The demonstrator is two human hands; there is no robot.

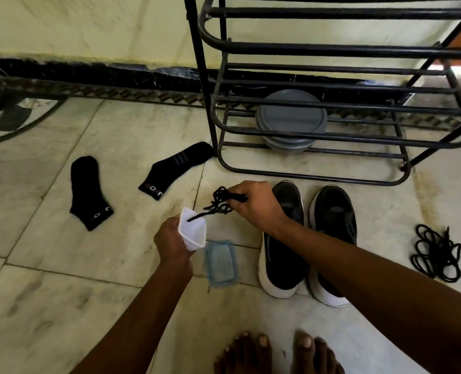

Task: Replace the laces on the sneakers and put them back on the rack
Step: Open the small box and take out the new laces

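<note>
Two black sneakers with white soles stand side by side on the floor, the left sneaker (283,247) and the right sneaker (334,225), both without laces. My left hand (170,238) grips a small clear plastic container (193,230). My right hand (253,206) pinches a bunched black lace (221,202), one end of which hangs into the container. Another tangled black lace (437,252) lies on the floor to the right of the sneakers. The black metal shoe rack (340,103) stands behind the sneakers.
A blue container lid (220,261) lies on the floor beside the left sneaker. Two black socks (89,193) (175,168) lie to the left. A grey round lidded tub (291,120) sits under the rack. My bare feet (278,352) are at the bottom.
</note>
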